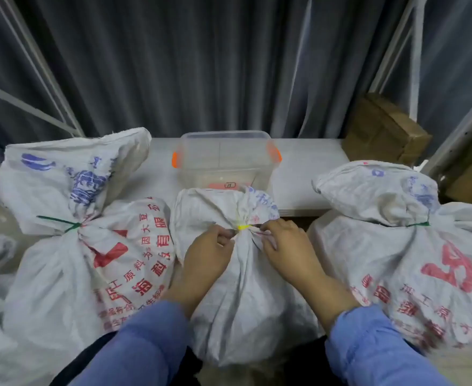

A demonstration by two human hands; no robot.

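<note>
A white woven plastic sack with a cinched neck (246, 288) stands at the centre of the view, bound by a thin yellow zip tie (243, 227). The left hand (209, 246) grips the neck at 9 o'clock of the tie. The right hand (285, 243) pinches the gathered cloth at 3 o'clock.

Two printed white sacks with green ties flank it, one at 9 o'clock (70, 246) and one at 3 o'clock (402, 246). At 12 o'clock a clear plastic box with orange latches (225, 160) sits on the white counter (307, 168).

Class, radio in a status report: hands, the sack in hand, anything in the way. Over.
Left hand and right hand grip middle sack at its neck. Yellow tie around neck. Left sack and right sack crowd it; hands unblocked.
</note>
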